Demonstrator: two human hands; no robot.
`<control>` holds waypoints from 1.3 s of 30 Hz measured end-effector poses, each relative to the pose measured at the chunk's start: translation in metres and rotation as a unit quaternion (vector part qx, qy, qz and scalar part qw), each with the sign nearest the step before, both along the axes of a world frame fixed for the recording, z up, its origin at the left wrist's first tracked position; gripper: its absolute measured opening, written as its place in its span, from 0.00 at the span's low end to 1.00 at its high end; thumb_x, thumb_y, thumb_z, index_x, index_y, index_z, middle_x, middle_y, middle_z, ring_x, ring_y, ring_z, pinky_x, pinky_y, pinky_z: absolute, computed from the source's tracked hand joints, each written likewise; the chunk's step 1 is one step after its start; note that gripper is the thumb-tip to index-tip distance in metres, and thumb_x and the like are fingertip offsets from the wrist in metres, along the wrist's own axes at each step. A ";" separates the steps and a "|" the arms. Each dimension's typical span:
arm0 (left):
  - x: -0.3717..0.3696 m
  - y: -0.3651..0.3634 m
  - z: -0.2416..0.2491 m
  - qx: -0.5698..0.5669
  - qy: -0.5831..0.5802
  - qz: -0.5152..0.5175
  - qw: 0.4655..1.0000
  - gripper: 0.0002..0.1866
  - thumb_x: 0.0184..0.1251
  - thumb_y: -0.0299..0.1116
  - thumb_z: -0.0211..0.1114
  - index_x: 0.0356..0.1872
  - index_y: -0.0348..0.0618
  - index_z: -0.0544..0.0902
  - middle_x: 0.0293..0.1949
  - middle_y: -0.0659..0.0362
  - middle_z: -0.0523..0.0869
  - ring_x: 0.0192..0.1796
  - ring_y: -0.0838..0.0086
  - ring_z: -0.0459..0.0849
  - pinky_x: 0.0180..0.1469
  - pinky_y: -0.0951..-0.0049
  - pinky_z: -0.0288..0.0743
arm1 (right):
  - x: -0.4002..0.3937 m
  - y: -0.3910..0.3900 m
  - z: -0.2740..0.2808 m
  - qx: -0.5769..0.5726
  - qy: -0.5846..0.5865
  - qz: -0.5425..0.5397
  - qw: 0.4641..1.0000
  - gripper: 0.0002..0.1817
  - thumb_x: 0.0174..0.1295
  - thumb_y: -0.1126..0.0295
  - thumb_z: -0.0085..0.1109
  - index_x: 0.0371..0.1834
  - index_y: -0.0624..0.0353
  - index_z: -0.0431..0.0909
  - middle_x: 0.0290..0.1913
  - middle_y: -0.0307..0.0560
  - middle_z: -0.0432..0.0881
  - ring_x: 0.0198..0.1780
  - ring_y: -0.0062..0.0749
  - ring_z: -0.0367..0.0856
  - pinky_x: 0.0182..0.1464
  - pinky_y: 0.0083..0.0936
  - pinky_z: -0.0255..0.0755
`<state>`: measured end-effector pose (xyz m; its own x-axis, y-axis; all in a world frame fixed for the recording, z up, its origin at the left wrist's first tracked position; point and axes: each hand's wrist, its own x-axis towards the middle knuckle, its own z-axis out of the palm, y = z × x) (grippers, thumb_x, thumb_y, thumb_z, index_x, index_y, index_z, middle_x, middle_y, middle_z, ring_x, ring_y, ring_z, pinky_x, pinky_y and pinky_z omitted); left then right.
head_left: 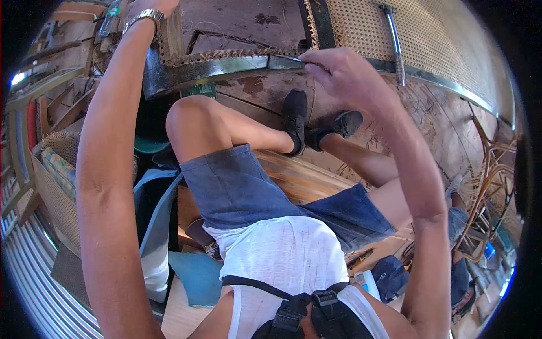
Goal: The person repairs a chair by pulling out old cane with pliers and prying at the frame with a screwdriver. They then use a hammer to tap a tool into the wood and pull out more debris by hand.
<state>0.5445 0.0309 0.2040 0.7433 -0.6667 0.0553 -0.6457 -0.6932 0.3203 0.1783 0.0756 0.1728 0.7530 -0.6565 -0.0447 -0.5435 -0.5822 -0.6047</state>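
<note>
My right hand point(343, 74) is closed around a thin pointed metal tool point(288, 57), whose tip lies at the inner edge of a dark wooden frame point(234, 66). Frayed cane ends run along that edge beside an open section. At the top left, my left hand point(155, 5) is by the frame's corner, under a metal wristwatch; its fingers are cut off by the view's edge. To the right of my right hand, a hammer point(392, 42) rests on woven cane webbing point(437, 45) stretched over the frame's other section.
I sit on a wooden bench point(310, 169) with the frame beyond my knees. Cane scraps litter the floor point(435, 121). A cane-sided piece point(62, 192) stands left, a curved rattan piece point(488, 169) right. Another person's leg point(458, 217) shows there. A dark cap point(389, 277) lies beside me.
</note>
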 end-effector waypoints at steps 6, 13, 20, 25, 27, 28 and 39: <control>-0.001 0.001 0.004 0.011 -0.004 0.005 1.000 0.66 0.55 0.75 0.68 0.77 0.21 0.59 0.74 0.30 0.69 0.77 0.45 0.71 0.78 0.58 0.64 | 0.013 -0.030 0.013 -0.050 0.026 0.144 0.988 0.13 0.74 0.65 0.59 0.55 0.57 0.85 0.35 0.56 0.88 0.36 0.50 0.87 0.42 0.42 0.79; 0.002 -0.001 0.001 0.038 -0.017 0.004 0.999 0.66 0.55 0.76 0.68 0.76 0.21 0.61 0.74 0.30 0.70 0.76 0.45 0.73 0.78 0.58 0.66 | 0.005 -0.024 0.030 -0.014 0.102 0.084 0.991 0.12 0.72 0.63 0.59 0.52 0.56 0.84 0.39 0.59 0.88 0.42 0.57 0.88 0.47 0.47 0.81; -0.003 0.002 0.009 0.030 -0.013 0.003 0.999 0.64 0.55 0.76 0.68 0.74 0.20 0.65 0.73 0.31 0.71 0.76 0.46 0.73 0.77 0.58 0.66 | 0.008 -0.023 0.025 -0.009 0.094 0.089 0.992 0.12 0.72 0.63 0.58 0.51 0.56 0.84 0.39 0.59 0.88 0.42 0.57 0.88 0.46 0.48 0.82; -0.003 0.003 0.004 0.000 -0.039 -0.004 0.999 0.65 0.55 0.76 0.68 0.74 0.20 0.65 0.73 0.31 0.72 0.75 0.46 0.74 0.77 0.58 0.67 | 0.010 -0.026 0.025 -0.035 0.104 0.107 0.988 0.13 0.73 0.63 0.58 0.52 0.56 0.84 0.38 0.59 0.88 0.42 0.58 0.88 0.46 0.49 0.81; -0.003 0.001 0.006 0.028 -0.034 0.004 0.999 0.65 0.55 0.76 0.67 0.74 0.20 0.64 0.73 0.31 0.71 0.75 0.46 0.74 0.77 0.58 0.67 | 0.010 -0.028 0.023 -0.027 0.090 0.108 0.990 0.13 0.73 0.62 0.58 0.52 0.57 0.83 0.38 0.60 0.88 0.41 0.59 0.87 0.46 0.49 0.81; -0.003 0.001 0.007 0.029 -0.033 0.005 0.999 0.65 0.55 0.76 0.67 0.74 0.20 0.64 0.73 0.31 0.71 0.75 0.46 0.74 0.77 0.58 0.67 | 0.011 -0.029 0.022 -0.026 0.091 0.109 0.990 0.13 0.73 0.62 0.58 0.52 0.57 0.83 0.38 0.60 0.88 0.41 0.59 0.87 0.46 0.49 0.81; -0.004 0.004 0.010 0.025 -0.008 0.000 1.000 0.66 0.55 0.76 0.68 0.76 0.21 0.61 0.73 0.30 0.71 0.75 0.45 0.74 0.77 0.58 0.67 | 0.019 -0.032 0.027 -0.098 0.135 0.162 0.973 0.10 0.71 0.67 0.60 0.51 0.58 0.82 0.37 0.54 0.87 0.38 0.51 0.88 0.42 0.44 0.81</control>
<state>0.5400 0.0347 0.2140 0.7427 -0.6688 0.0339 -0.6502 -0.7080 0.2756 0.1976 0.0436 0.2002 0.9000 -0.4026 -0.1671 -0.4358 -0.8391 -0.3256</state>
